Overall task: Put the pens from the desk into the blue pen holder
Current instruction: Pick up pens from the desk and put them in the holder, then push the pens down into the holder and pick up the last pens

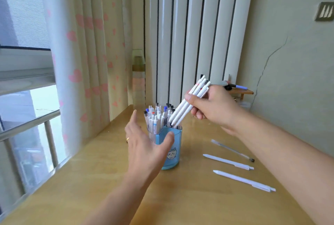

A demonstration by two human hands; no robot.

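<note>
The blue pen holder, with a cartoon cat on its front, stands mid-desk and is crammed with several upright pens. My right hand grips a bundle of white pens, tilted, their tips at the holder's right rim. My left hand is open in front of the holder's left side, fingers spread, thumb near the blue wall; a ring is on one finger. Three pens lie on the desk to the right: a clear one and two white ones.
The wooden desk runs along a window with a metal rail at left. A heart-patterned curtain and a white radiator stand behind. A small wooden shelf with markers sits at the back right by the cracked wall.
</note>
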